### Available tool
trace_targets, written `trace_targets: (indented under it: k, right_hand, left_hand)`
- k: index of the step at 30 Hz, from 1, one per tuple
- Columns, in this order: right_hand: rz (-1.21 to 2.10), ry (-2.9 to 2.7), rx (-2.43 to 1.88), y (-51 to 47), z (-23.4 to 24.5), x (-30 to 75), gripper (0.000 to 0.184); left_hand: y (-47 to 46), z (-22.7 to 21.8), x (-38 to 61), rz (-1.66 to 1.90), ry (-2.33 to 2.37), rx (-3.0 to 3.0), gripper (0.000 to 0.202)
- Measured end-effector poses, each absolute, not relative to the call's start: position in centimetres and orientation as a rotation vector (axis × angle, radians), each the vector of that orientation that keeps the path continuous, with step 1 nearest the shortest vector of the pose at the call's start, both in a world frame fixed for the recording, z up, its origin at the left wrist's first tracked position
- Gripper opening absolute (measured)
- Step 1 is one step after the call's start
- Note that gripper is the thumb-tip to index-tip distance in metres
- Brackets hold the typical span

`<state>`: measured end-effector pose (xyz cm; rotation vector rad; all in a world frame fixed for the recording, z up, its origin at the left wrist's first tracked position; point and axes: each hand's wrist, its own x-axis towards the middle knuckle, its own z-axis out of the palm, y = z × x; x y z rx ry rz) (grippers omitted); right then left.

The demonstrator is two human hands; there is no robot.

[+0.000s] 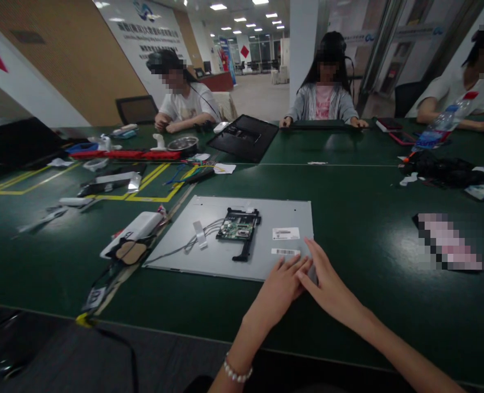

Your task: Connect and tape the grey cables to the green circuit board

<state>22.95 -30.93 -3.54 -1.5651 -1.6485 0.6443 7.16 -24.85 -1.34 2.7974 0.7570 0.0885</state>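
A flat grey metal panel lies on the green table in front of me. Fixed on its middle is a black bracket with a small green circuit board, and thin grey cables run from it to the left. My left hand, with a beaded bracelet at the wrist, rests at the panel's near right corner, its fingers stretched over the surface. Beside it, my right hand touches the right edge with thumb and fingers apart. The hands meet at the corner. Two white labels show just beyond them.
A white power bank with cables stands left of the panel. A phone lies to the right. Across the table are a black laptop-like panel, plastic bottles, black cables and several seated people.
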Motion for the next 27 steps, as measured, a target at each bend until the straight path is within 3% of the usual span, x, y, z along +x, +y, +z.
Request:
trace_targets:
  k: [4,9,15,21,27]
  right_hand:
    - [0.572,-1.857,-1.635,-28.6,-3.5,24.4,0.049]
    - [0.388,-2.045,-1.604,-26.5,-4.0,24.5,0.049]
    - [0.304,-2.155,-1.650,-26.2,-5.0,23.8,0.051]
    - [0.310,-2.165,-1.710,-26.4,-4.3,23.7,0.051]
    - [0.336,-2.147,-1.709,-26.4,-4.1,23.8,0.055]
  left_hand:
    - [-24.4,-1.0,6.7,0.133,0.755,2.780,0.052]
    - [-23.5,0.4,5.4,0.224,0.724,2.729,0.041]
    - [-18.6,0.5,2.5,0.476,1.336,2.757,0.045]
    - [-14.4,-1.7,0.9,0.197,1.625,2.792,0.044]
    - [-10.6,-2.1,0.7,0.174,1.726,2.791,0.045]
